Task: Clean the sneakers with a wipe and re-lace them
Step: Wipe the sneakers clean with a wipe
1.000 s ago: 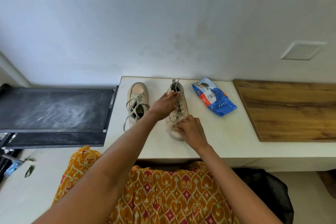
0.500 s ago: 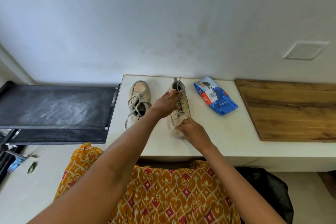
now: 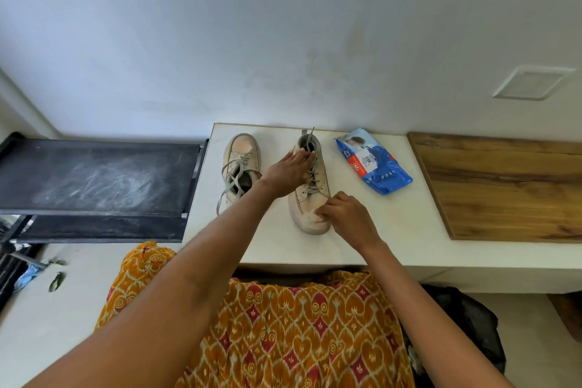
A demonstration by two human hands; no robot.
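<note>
Head view: your left hand (image 3: 288,175) rests flat on the right sneaker (image 3: 310,186) mid-desk (image 3: 277,239). Your right hand (image 3: 345,217) pinches a wipe at its toe; the wipes pack (image 3: 374,164) lies beside it.

One view only, from a wide-angle camera worn on the person's head. It faces forward and steeply down, toward a white counter (image 3: 393,230) set against a pale wall (image 3: 283,25). Straight edges bow toward the frame borders. The person's forearms enter from the bottom edge and run up to mid-frame, close to the lens; the patterned garment (image 3: 299,334) fills the lower centre. The counter sits at arm's reach, mid-frame. A black shelf (image 3: 94,176) lies at left, a wooden board (image 3: 504,186) at right. No second view overlaps it.
</note>
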